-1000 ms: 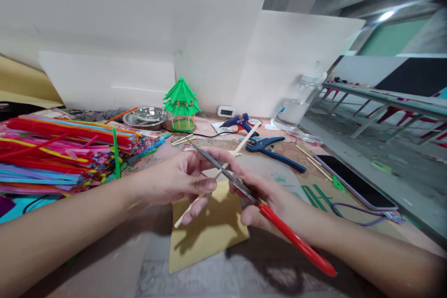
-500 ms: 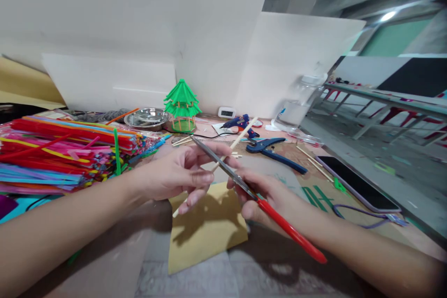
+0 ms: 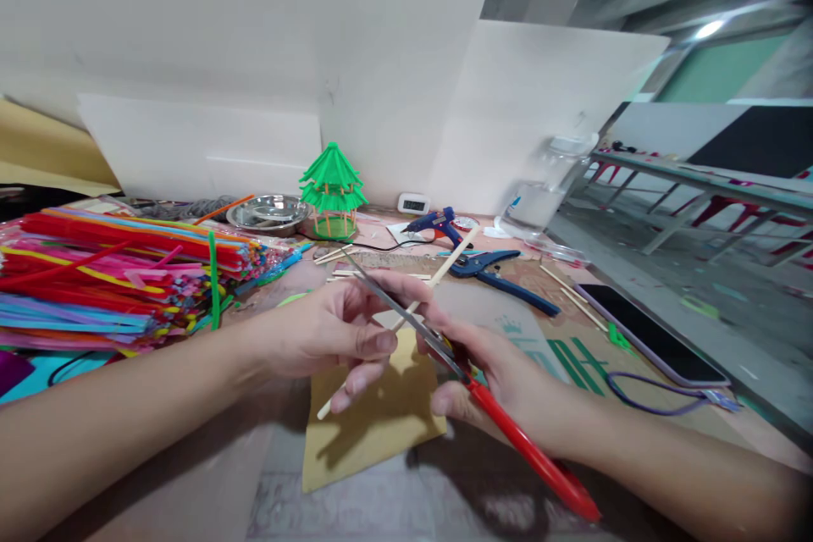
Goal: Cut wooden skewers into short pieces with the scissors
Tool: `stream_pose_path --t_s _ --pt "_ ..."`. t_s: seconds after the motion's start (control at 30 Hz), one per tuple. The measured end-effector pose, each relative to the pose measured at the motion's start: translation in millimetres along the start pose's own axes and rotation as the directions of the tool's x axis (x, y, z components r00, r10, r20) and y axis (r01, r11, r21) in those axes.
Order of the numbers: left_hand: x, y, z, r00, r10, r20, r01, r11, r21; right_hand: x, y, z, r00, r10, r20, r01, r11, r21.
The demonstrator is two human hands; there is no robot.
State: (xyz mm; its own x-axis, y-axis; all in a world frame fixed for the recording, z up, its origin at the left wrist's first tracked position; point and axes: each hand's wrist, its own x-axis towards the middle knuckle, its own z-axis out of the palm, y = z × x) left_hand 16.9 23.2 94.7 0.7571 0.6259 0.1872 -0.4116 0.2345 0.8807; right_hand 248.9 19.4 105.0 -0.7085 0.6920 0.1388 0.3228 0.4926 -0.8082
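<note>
The bench [image 3: 209,483] runs from the near edge to a white wall at the far side, its surface crowded. At far left lies a broad heap of coloured straws [image 3: 107,271], red, pink, yellow and blue. A tan sheet of card [image 3: 368,432] lies flat in the near middle, under the hands. To the right a dark phone [image 3: 654,334] lies beside a looped purple cable [image 3: 660,394]. Farther off stand a green model pagoda [image 3: 333,186], a steel dish [image 3: 267,213], a blue glue gun [image 3: 435,224] and blue cutters [image 3: 501,271].

The left hand [image 3: 330,326] is held above the card, its fingers pinching a thin wooden stick [image 3: 438,275] that slants from near left up to far right, its near end poking out below the fingers. The right hand [image 3: 501,368] holds scissors [image 3: 445,347] with red handles, the fingers closed round them; the handles reach toward the near right, and the grey blades point to the far left and cross the stick just beside the left thumb. Whether the blades are parted cannot be told.
</note>
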Motion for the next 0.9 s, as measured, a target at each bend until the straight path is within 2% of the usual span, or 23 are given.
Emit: stream_pose_path --t_s 0.13,0.27,0.37,0.5,0.6,0.7,0.9 --pt "1 3 -3.2 1.000 -0.008 0.009 0.009 0.998 -0.057 0 5 1 0.996 0.086 -0.014 -0.085 0.996 0.014" --pt "0 9 -6.5 0.999 -0.008 -0.032 0.007 0.999 -0.034 3 8 0 0.995 0.097 -0.026 -0.096 0.995 0.040" --pt "0 12 -7.3 0.998 0.001 -0.063 -0.001 1.000 0.007 5 7 -2 0.996 0.085 -0.041 -0.084 0.996 0.028" --pt "2 13 -5.7 1.000 0.012 -0.022 -0.011 0.999 0.037 0 2 -8 0.998 0.054 -0.026 -0.056 0.996 -0.076" --pt "3 12 -4.4 1.000 0.026 0.011 -0.027 0.998 0.052 -4 -1 -12 0.999 -0.006 0.050 0.008 0.999 -0.051" --pt "2 8 -3.5 1.000 0.022 0.021 -0.023 0.998 0.055 -6 -3 -12 0.997 -0.038 0.061 0.039 0.999 -0.012" --pt "-1 -1 3.7 1.000 0.001 0.011 -0.001 0.999 0.042 -10 3 -7 0.995 0.078 0.067 -0.081 0.996 0.047"
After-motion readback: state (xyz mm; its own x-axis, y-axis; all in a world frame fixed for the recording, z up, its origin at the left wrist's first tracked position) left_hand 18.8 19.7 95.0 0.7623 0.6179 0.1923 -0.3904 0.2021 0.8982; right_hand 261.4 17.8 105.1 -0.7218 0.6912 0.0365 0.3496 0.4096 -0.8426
